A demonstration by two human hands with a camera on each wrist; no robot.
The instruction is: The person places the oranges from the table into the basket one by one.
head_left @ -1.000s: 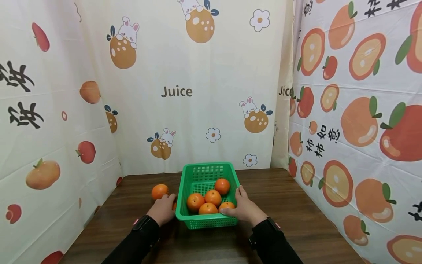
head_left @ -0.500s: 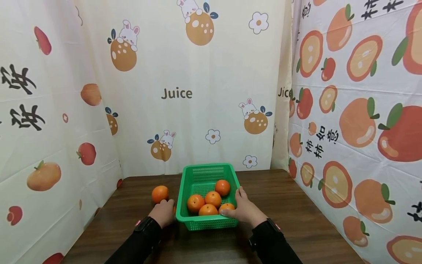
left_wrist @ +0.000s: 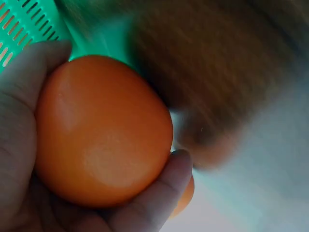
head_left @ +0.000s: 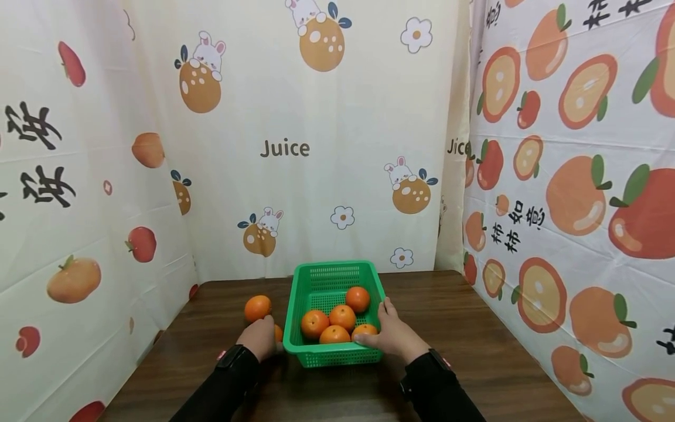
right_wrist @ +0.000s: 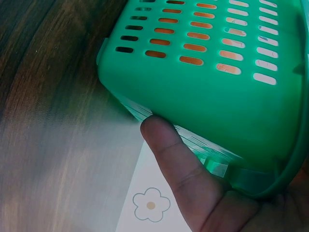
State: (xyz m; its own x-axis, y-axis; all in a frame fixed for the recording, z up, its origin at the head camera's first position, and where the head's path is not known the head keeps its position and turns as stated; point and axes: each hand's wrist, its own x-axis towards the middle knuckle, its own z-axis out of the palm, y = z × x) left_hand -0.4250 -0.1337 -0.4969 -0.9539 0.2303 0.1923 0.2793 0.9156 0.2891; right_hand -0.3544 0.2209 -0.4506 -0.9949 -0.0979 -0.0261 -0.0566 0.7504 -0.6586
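Observation:
My left hand (head_left: 257,340) grips an orange (left_wrist: 104,130) low on the table, just left of the green basket (head_left: 337,358). In the left wrist view the thumb and fingers curl round its smooth skin; the head view shows only a sliver of it beside the hand. Behind that hand lies another orange (head_left: 258,308). My right hand (head_left: 395,334) holds the basket's right rim near the front corner, thumb over the rim and fingers along the outside. In the right wrist view one finger (right_wrist: 166,145) lies against the slotted wall (right_wrist: 193,92).
Inside the basket several oranges (head_left: 343,317) sit toward the front half. Everything stands on a dark wooden table (head_left: 448,328). Printed fruit curtains (head_left: 343,176) close off the back and both sides.
My left hand has closed round the orange beside the basket, its fingers now more curled and turned down. The right hand and the basket have stayed in place.

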